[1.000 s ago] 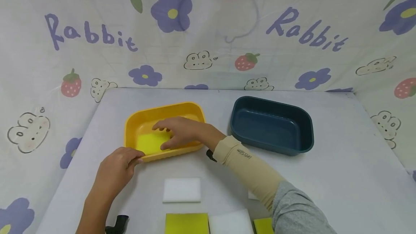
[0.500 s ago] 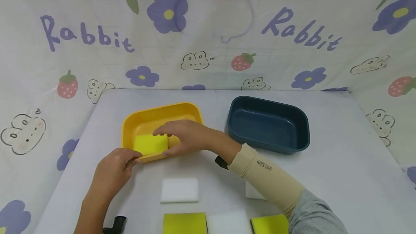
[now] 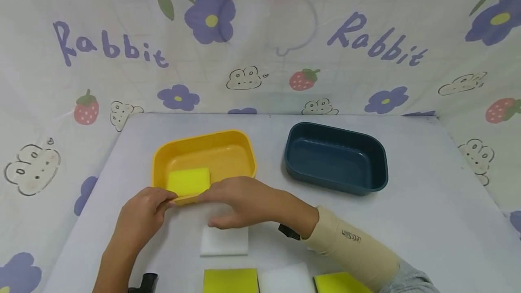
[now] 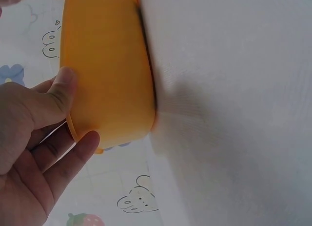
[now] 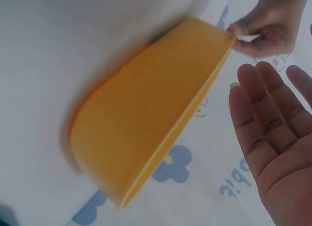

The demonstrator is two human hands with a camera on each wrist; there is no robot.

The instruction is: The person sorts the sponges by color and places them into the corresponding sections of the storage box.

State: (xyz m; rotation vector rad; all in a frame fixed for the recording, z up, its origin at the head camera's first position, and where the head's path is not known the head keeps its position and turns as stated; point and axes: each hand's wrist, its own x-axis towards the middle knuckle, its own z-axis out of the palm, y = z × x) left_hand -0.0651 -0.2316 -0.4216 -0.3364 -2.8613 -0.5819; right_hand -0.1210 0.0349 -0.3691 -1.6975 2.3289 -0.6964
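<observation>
My left hand (image 3: 142,214) pinches the near-left rim of a yellow plastic bin (image 3: 203,148), thumb on the outer wall in the left wrist view. A bright yellow sponge (image 3: 189,181) lies inside the bin at its near-left corner. My right hand (image 3: 248,205) is over the bin's near edge, fingers extended and holding nothing. In the right wrist view its open palm (image 5: 287,153) faces the bin's outer wall (image 5: 131,99), apart from it. Below the right hand, a white sponge block (image 3: 224,242) lies on the table, partly covered by that hand.
A dark blue bin (image 3: 335,157) stands on the table (image 3: 427,220) to the right of the yellow one. Along the near edge lie a yellow sponge (image 3: 230,281), a white block (image 3: 286,279) and another yellow sponge (image 3: 342,282). A patterned curtain (image 3: 260,49) hangs behind.
My right hand has come out of the yellow bin, moving right and nearer to me, leaving the yellow sponge inside. The left hand keeps hold of the rim.
</observation>
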